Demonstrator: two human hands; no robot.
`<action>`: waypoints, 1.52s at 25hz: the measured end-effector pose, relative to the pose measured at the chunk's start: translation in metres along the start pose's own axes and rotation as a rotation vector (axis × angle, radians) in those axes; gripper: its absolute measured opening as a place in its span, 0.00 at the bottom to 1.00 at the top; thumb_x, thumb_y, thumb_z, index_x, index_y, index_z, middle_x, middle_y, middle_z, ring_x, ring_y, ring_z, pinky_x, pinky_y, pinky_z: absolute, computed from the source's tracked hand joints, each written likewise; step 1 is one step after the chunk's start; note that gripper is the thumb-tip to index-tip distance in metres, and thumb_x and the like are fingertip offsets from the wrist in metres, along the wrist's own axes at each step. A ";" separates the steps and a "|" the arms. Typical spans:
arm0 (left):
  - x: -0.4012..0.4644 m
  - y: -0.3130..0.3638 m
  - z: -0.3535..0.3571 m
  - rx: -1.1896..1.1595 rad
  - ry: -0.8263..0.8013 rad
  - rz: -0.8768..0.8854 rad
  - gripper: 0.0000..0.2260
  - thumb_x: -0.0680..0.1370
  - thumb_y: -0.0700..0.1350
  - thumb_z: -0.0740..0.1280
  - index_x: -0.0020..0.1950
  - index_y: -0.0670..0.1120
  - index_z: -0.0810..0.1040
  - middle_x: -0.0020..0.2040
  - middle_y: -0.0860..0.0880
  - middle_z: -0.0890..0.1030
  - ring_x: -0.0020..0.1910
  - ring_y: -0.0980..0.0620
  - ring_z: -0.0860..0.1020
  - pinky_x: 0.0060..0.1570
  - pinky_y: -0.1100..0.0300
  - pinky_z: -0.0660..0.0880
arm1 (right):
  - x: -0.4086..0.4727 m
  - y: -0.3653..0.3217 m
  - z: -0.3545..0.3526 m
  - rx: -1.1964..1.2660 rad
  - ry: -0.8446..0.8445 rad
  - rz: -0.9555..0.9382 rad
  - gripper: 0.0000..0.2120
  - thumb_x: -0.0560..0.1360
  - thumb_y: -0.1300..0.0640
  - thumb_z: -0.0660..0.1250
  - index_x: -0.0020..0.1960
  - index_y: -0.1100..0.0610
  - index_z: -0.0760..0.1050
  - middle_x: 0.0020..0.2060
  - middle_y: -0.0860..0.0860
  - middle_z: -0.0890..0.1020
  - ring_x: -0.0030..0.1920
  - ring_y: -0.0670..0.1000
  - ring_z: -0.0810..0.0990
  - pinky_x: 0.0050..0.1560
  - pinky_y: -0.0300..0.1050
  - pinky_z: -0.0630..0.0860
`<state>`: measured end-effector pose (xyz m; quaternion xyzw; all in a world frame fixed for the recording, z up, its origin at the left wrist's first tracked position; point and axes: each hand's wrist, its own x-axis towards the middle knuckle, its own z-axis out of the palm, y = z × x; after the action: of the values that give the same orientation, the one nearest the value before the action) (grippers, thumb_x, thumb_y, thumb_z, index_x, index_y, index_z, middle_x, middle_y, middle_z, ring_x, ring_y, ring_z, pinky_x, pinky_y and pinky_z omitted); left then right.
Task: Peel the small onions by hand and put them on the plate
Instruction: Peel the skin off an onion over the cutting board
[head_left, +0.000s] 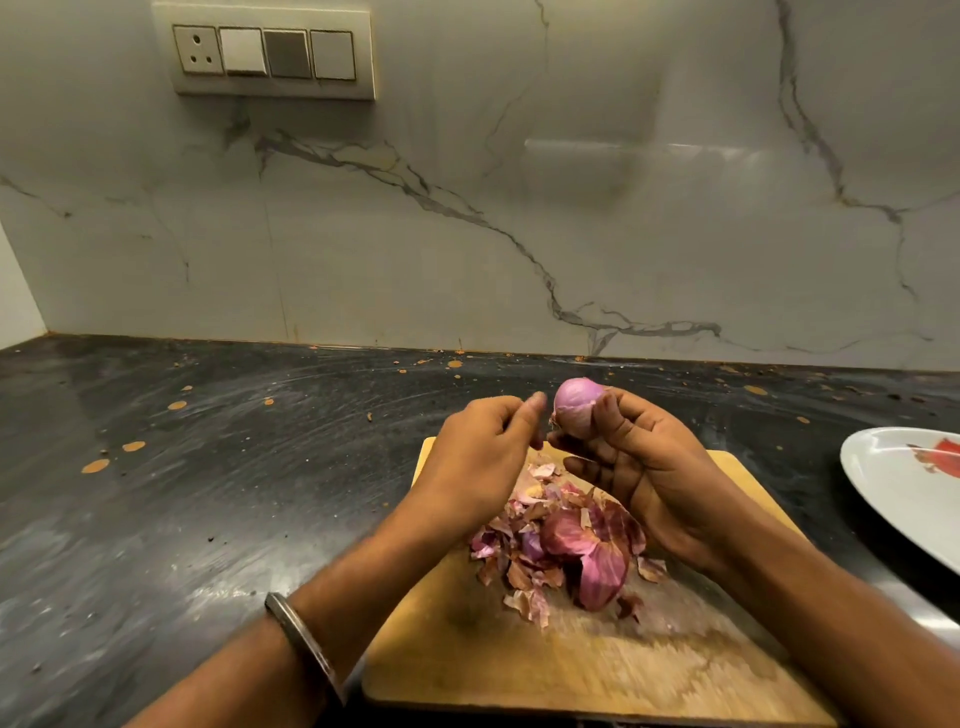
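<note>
Over the board (519, 665) right hand (644, 467) grips one onion (575, 405), left hand (480, 447) loosely curled, holding nothing; one plate (893, 483)

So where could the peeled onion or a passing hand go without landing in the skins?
Free: the plate's visible white part at right; the cutting board's near strip below the onion skins; the dark counter left of the board. Crowded: mid-board, where the skins pile up under the right hand holding the onion.

A dark stone countertop (208, 493), speckled with orange spots, is meeting a white marble-veined wall (467, 234). A switch panel (265, 52) is sitting at the wall's upper left.
</note>
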<state>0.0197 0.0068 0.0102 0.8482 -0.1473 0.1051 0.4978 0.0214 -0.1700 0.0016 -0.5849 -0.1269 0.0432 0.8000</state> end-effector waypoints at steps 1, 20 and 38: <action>0.000 -0.001 0.000 0.087 0.002 0.051 0.17 0.83 0.53 0.59 0.36 0.53 0.76 0.30 0.52 0.76 0.30 0.53 0.73 0.35 0.51 0.72 | 0.000 0.000 0.000 -0.016 0.011 -0.001 0.27 0.69 0.46 0.71 0.62 0.61 0.77 0.53 0.59 0.86 0.52 0.55 0.86 0.42 0.41 0.82; -0.002 0.001 0.005 -0.022 0.284 0.378 0.10 0.73 0.44 0.76 0.53 0.48 0.84 0.50 0.55 0.82 0.48 0.60 0.81 0.47 0.67 0.79 | -0.002 -0.004 -0.004 -0.150 -0.028 -0.098 0.23 0.71 0.57 0.71 0.66 0.51 0.78 0.55 0.54 0.85 0.50 0.55 0.86 0.41 0.43 0.83; 0.001 -0.005 0.006 0.047 0.141 0.258 0.06 0.78 0.39 0.69 0.47 0.50 0.76 0.45 0.56 0.77 0.46 0.58 0.77 0.43 0.54 0.80 | 0.001 0.009 -0.006 -0.325 -0.056 -0.185 0.20 0.76 0.62 0.68 0.67 0.52 0.77 0.56 0.52 0.85 0.52 0.56 0.86 0.50 0.46 0.83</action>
<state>0.0227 0.0040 0.0031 0.8241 -0.2174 0.2309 0.4694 0.0249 -0.1722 -0.0083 -0.6909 -0.2076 -0.0356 0.6916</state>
